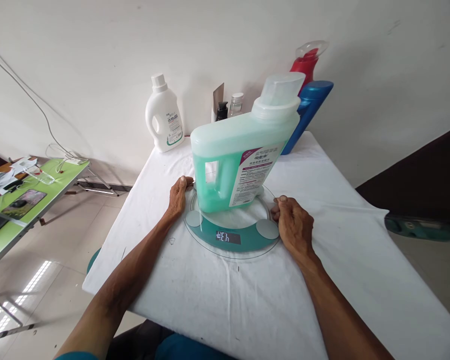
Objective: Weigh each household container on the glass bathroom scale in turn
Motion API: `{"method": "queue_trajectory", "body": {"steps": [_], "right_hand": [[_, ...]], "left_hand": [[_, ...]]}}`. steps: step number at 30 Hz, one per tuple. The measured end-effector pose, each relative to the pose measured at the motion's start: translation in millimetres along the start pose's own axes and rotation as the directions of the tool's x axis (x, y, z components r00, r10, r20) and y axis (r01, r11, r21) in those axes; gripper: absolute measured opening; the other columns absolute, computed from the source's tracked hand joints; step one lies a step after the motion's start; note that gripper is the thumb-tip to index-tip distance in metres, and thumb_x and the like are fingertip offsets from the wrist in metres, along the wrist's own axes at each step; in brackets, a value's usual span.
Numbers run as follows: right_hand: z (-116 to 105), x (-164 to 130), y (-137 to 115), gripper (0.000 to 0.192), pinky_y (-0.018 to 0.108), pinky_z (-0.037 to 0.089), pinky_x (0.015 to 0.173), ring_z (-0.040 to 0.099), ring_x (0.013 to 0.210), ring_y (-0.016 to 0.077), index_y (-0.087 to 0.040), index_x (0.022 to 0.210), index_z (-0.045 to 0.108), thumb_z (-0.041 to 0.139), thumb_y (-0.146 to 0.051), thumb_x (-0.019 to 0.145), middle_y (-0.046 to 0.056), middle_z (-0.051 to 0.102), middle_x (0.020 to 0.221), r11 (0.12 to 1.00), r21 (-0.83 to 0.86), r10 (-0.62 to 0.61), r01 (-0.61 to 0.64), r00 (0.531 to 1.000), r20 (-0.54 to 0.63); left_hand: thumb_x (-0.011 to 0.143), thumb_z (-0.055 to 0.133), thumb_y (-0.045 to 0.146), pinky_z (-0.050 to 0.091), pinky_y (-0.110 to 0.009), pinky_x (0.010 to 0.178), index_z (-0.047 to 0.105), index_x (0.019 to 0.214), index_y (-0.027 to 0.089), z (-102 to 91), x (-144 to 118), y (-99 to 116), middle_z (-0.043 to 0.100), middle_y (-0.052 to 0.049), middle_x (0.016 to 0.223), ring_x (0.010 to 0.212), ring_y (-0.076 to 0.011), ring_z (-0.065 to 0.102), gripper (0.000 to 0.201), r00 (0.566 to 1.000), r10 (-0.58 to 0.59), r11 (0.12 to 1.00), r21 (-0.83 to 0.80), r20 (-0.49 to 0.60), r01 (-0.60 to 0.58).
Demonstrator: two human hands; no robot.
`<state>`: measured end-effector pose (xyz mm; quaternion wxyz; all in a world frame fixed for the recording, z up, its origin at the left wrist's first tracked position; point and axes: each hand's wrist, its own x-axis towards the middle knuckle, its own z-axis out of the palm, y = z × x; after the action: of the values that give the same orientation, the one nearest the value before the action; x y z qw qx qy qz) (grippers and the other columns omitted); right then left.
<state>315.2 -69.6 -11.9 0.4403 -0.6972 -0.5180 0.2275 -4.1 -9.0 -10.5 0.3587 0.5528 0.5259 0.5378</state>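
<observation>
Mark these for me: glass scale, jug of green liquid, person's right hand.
Glass scale (249, 238): head view, teal band along its near side.
Jug of green liquid (231, 166): head view, liquid-filled side wall.
Right hand (295, 223): head view, back of the hand.

From afar, I see a mint-green jug (230, 150) with purple-and-white label (253, 175) on a teal-banded scale (249, 237); behind the scale, a white bottle (163, 115), red bottle (305, 65) and blue bottle (305, 115); beneath it, white tablecloth (210, 295); left of it, a lime-green desk (65, 172).
</observation>
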Motion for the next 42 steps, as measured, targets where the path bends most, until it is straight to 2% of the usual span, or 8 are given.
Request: {"method": "queue_trajectory", "body": {"steps": [9, 20, 31, 37, 42], "right_hand": [[1.9, 0.8, -0.5, 0.076, 0.047, 0.052, 0.082, 0.068, 0.071, 0.0299, -0.03, 0.087, 0.061, 0.025, -0.097, 0.094, 0.008, 0.074, 0.074, 0.999, 0.035, 0.018, -0.017, 1.0, -0.023], [-0.5, 0.8, -0.4, 0.083, 0.045, 0.053, 0.075, 0.068, 0.068, 0.0292, -0.028, 0.09, 0.066, 0.026, -0.1, 0.091, 0.009, 0.074, 0.075, 0.998, 0.055, 0.023, -0.022, 1.0, -0.008], [0.8, 2.1, 0.4, 0.084, 0.046, 0.053, 0.076, 0.068, 0.068, 0.0295, -0.029, 0.085, 0.062, 0.021, -0.103, 0.09, 0.01, 0.073, 0.074, 0.999, 0.045, 0.014, -0.013, 1.0, -0.02], [-0.1, 1.9, 0.3, 0.081, 0.045, 0.053, 0.076, 0.068, 0.069, 0.0291, -0.029, 0.085, 0.063, 0.024, -0.101, 0.091, 0.01, 0.075, 0.075, 0.999, 0.05, 0.019, -0.018, 1.0, -0.011], [0.7, 1.1, -2.3, 0.082, 0.046, 0.053, 0.077, 0.068, 0.069, 0.0296, -0.029, 0.086, 0.063, 0.023, -0.101, 0.089, 0.01, 0.074, 0.076, 0.998, 0.048, 0.043, -0.043, 0.999, -0.015]], "left_hand": [[0.102, 0.04, 0.092, 0.059, -0.051, 0.108, 0.077, 0.1, 0.02, 1.0, -1.6, 1.4, 0.081, -0.015, 0.112, 0.114, -0.0327, 0.074, 0.081, 1.0, 0.014, 1.0, -0.024, 0.016, -0.013], [0.101, 0.037, 0.094, 0.06, -0.047, 0.103, 0.077, 0.101, 0.019, 1.0, -2.2, 3.4, 0.082, -0.015, 0.112, 0.109, -0.0315, 0.075, 0.085, 1.0, 0.016, 0.999, 0.037, -0.003, -0.016], [0.098, 0.038, 0.098, 0.061, -0.046, 0.102, 0.074, 0.095, 0.019, 0.3, -2.7, 4.8, 0.082, -0.017, 0.113, 0.104, -0.0298, 0.075, 0.087, 1.0, 0.012, 0.999, 0.041, -0.008, -0.012], [0.1, 0.04, 0.095, 0.06, -0.047, 0.104, 0.077, 0.101, 0.018, 1.1, -2.9, 2.6, 0.083, -0.017, 0.115, 0.11, -0.0318, 0.076, 0.085, 1.0, 0.004, 1.0, 0.006, -0.008, -0.004], [0.099, 0.038, 0.097, 0.06, -0.048, 0.104, 0.076, 0.097, 0.018, 0.9, -3.7, 5.9, 0.082, -0.018, 0.115, 0.109, -0.0318, 0.076, 0.088, 1.0, 0.017, 0.999, 0.032, -0.004, -0.017]]}}
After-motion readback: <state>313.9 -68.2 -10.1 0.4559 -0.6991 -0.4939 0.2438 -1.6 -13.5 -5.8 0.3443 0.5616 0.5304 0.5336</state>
